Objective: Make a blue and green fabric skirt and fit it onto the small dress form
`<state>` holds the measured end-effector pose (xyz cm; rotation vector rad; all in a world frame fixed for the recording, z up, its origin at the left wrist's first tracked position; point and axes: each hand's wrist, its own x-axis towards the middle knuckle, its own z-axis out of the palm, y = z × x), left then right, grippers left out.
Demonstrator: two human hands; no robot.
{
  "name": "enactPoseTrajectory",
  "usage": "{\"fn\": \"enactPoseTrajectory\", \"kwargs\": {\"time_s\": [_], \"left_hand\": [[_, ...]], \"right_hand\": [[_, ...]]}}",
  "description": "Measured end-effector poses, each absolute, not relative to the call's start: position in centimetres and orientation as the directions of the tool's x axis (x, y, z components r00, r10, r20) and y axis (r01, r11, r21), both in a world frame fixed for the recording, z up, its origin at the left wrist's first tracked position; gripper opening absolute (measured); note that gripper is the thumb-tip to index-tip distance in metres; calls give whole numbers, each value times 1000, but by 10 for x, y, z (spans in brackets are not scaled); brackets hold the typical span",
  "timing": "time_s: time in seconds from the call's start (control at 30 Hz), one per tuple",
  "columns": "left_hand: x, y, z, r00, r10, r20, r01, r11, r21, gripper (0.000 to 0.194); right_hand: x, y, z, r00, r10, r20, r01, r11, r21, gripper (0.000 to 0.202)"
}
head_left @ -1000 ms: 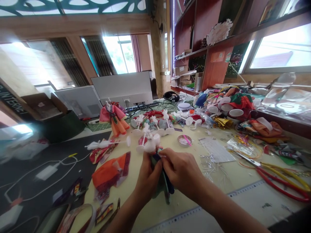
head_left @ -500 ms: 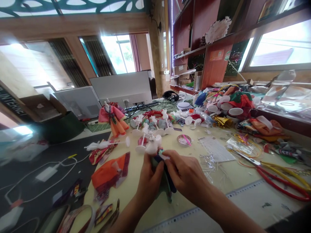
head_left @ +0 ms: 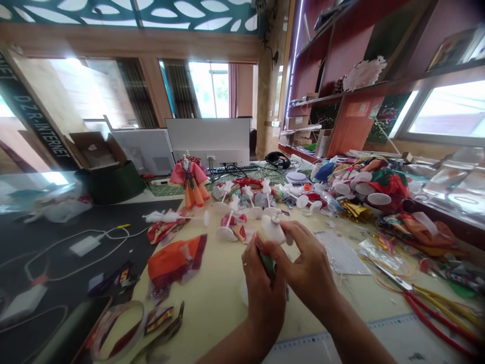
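Hands [head_left: 282, 275] pinching white doll [head_left: 272, 231], cluttered yellow table [head_left: 220, 298], monitor [head_left: 208, 141], shelves [head_left: 341, 86] behind

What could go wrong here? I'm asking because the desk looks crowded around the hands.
The left hand and right hand share a grip on a small white doll figure with green cloth; a slip might drop it among the standing white figures and topple them. The red-handled scissors lie close to the right forearm and could be bumped.
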<state>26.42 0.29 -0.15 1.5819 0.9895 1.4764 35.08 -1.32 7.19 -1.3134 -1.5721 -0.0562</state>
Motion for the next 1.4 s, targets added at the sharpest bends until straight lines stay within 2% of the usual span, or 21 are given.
{"fn": "enactPoseTrajectory", "kwargs": {"time_s": [0.1, 0.17, 0.43, 0.63, 0.87, 1.4], "left_hand": [[259, -5, -4, 27, 870, 492, 132, -491, 861, 58], [251, -7, -3, 46, 862, 505, 122, -507, 853, 57], [220, 12, 31, 140, 826, 545, 97, -560, 823, 33], [214, 19, 57, 321, 879, 353, -44, -358, 933, 28], [204, 22, 76, 419, 855, 306, -65, -307, 949, 26], [208, 23, 72, 323, 900, 294, -57, -291, 955, 24]], "right_hand": [[358, -12, 75, 155, 734, 661, 668, 415, -618, 16], [364, -14, 77, 131, 765, 631, 607, 442, -661, 15], [376, -18, 85, 17, 872, 490, 481, 422, -768, 21], [380, -12, 86, -89, 867, 491, 465, 472, -749, 24], [379, -12, 91, -128, 866, 484, 495, 479, -725, 21], [376, 0, 88, -214, 822, 527, 442, 563, -698, 17]]}}
